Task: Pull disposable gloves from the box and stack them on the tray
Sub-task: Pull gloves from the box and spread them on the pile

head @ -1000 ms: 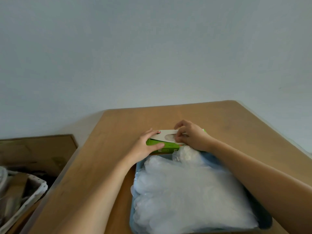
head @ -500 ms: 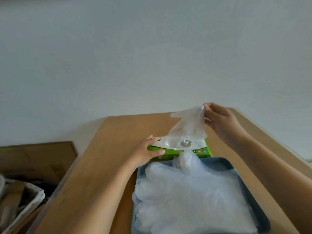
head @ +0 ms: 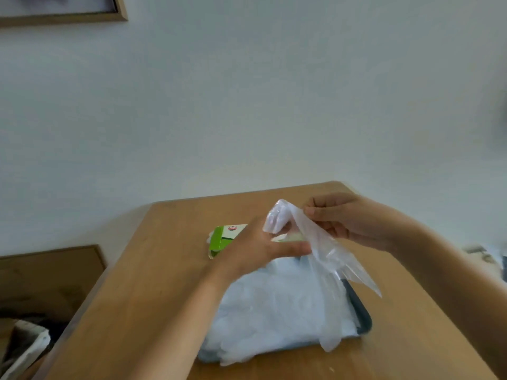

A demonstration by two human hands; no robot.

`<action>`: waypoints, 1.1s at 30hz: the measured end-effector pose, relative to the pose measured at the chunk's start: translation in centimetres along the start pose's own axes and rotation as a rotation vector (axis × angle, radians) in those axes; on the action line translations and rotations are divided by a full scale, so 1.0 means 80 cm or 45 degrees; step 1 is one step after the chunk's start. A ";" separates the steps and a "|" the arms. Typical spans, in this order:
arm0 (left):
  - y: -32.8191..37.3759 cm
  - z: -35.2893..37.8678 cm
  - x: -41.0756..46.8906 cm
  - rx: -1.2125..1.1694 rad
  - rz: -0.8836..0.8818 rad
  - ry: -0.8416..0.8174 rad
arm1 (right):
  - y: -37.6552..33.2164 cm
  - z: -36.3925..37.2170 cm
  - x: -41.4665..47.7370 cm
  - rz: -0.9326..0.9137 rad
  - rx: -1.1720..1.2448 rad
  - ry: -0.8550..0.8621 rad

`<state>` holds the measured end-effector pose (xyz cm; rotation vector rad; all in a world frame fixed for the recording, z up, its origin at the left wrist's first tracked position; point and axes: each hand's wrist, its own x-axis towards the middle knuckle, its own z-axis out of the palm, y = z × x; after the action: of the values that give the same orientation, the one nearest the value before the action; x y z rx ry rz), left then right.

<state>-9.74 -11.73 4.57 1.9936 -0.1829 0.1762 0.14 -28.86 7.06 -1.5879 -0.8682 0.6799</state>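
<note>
A light-brown wooden desk [head: 153, 283] carries two things. A green and white cardboard box [head: 219, 239] lies on it just beyond the left hand [head: 258, 250], which hides its right part. A dark blue-grey tray [head: 362, 316] sits on the desk below both hands, nearer the person, its rim showing under the right hand [head: 354, 220]. Whether box and tray touch is hidden.

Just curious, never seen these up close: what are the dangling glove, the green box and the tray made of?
Glove: thin clear plastic film, see-through and crinkled. Box: probably printed cardboard, with a folded end flap. Tray: dark grey-blue, smooth rounded rim; likely plastic, uncertain.
</note>
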 end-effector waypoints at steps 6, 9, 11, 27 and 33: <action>0.006 0.015 -0.012 -0.211 -0.066 0.228 | 0.021 0.020 -0.028 0.078 0.239 0.042; 0.009 0.013 -0.020 -0.369 -0.218 0.247 | 0.033 0.022 -0.044 0.061 0.245 -0.008; 0.008 0.008 -0.020 -0.401 -0.279 0.303 | 0.035 0.027 -0.055 0.021 0.009 -0.079; -0.002 -0.038 -0.020 -0.138 -0.771 0.363 | 0.077 0.088 -0.044 0.109 -0.435 0.161; -0.020 -0.040 -0.013 -0.296 -0.792 0.323 | 0.087 0.103 -0.023 0.070 -0.331 0.334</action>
<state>-10.52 -8.12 4.27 1.6905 0.5518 0.0032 -6.39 -26.41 -1.37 -1.8904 -0.7412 0.3943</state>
